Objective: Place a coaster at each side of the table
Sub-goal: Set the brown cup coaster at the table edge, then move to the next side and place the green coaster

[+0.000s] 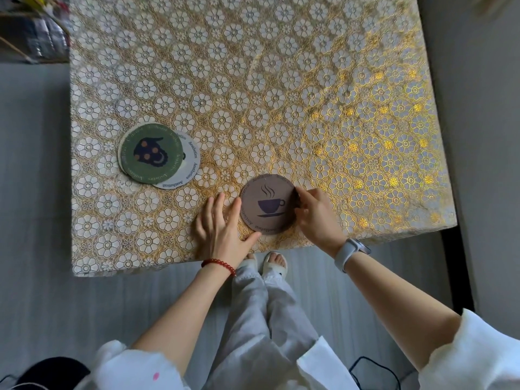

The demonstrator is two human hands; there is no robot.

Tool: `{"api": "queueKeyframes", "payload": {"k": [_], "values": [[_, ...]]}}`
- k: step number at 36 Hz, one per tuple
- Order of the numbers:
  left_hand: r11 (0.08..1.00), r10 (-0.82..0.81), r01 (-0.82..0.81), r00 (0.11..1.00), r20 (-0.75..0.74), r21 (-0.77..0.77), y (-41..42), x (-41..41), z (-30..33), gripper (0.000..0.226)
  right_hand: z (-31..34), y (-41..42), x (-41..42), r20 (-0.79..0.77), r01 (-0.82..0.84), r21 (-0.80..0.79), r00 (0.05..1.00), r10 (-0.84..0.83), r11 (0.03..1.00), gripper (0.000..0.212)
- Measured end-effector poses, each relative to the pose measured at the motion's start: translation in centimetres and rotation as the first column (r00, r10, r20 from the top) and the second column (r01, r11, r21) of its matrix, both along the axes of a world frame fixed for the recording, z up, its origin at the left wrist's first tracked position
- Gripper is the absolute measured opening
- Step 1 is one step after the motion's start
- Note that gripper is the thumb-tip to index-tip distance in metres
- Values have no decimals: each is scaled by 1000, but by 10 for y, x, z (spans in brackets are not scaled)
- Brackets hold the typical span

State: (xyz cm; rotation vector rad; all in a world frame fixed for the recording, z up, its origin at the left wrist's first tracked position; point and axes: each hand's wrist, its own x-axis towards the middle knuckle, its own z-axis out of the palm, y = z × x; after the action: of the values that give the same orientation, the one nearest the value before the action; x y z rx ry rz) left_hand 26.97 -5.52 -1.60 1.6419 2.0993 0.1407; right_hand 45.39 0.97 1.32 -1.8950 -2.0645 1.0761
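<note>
A brown round coaster [268,204] with a steaming cup printed on it lies flat near the table's near edge. My right hand [315,218] pinches its right rim with the fingertips. My left hand [222,229] rests flat on the cloth at its left rim, fingers spread, thumb touching the lower edge. To the left, a green coaster [150,153] with a dark figure lies on top of a white coaster [189,164], with a third pale rim showing beneath at the left.
The table [281,80] carries a gold and white flower-patterned cloth. Its near edge runs just below my hands, its left and right edges drop to grey floor. Shelving with clutter [31,32] stands at the far left.
</note>
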Motion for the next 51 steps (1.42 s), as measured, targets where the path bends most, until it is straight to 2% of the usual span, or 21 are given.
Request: {"api": "queueKeyframes", "payload": {"k": [10,15,19,24,28,35,39,44,48,51], "values": [[1000,-3,3,1000,-20,-18,0,0,-1,87,-1,-3,1,33,-40,28,999,39,999,53],[999,-13,11,999,-31,-49,1,-1,0,88,2,-5,-1,124,-76,22,990,73,997,56],[995,-45,43,999,-18,-90,4,-5,4,87,6,-5,-4,175,-37,3,984,36,999,54],[995,-29,39,994,106,-87,13,-22,16,69,20,-4,-11,164,21,60,986,-31,998,30],[998,68,-66,962,264,-16,20,-44,31,44,34,1,-28,128,-55,50,991,49,997,32],[980,157,-176,972,177,98,24,-104,52,36,56,19,-98,21,-148,39,989,147,988,29],[979,177,-175,984,-4,108,26,-161,50,46,56,31,-153,-22,-127,6,992,127,992,28],[994,70,-78,991,-113,-71,31,-234,26,81,42,45,-217,-24,-64,-117,998,61,991,39],[978,-106,74,982,-156,-194,31,-271,8,98,27,50,-255,104,81,-182,993,-62,980,42],[969,-165,131,974,-154,-209,25,-282,0,98,20,45,-274,209,213,-138,961,-182,967,50]]}}
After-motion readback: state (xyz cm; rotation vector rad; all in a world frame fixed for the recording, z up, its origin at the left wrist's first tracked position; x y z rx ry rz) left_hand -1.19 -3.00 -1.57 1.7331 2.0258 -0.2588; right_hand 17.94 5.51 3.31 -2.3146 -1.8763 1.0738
